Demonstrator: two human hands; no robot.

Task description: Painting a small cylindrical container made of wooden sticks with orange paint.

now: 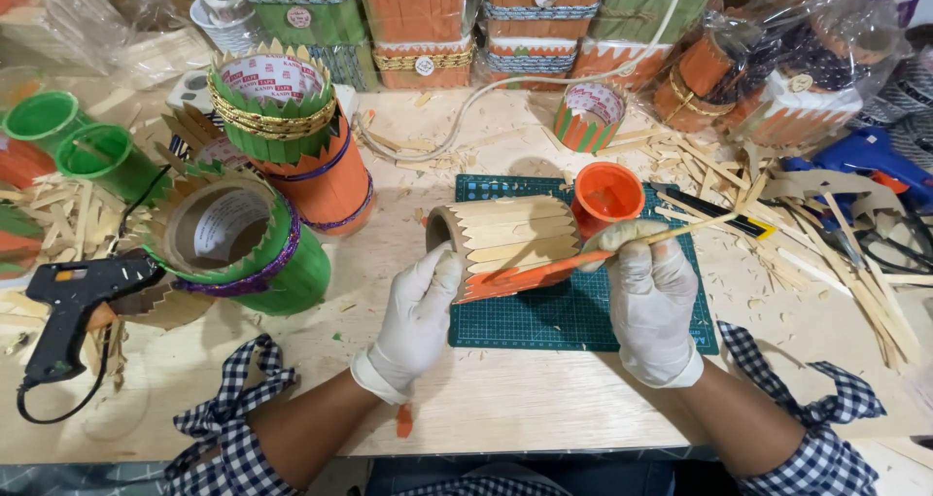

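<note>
Fingertips of the left hand (416, 313) are hidden inside the open end of the stick-clad cylinder (505, 241), which it holds tipped on its side above the green cutting mat (564, 316) — thumb pressed on the outer rim. Right hand (649, 297), gloved and palm down over the mat's right half, pinches a thin brush (671, 234) against the cylinder's orange lower edge. Orange paint cup (607, 195) stands at the mat's far edge on the worktop (505, 399).

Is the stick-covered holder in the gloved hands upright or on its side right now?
On its side: the stick-covered holder lies horizontal over the green cutting mat, open mouth facing the left hand.
</note>
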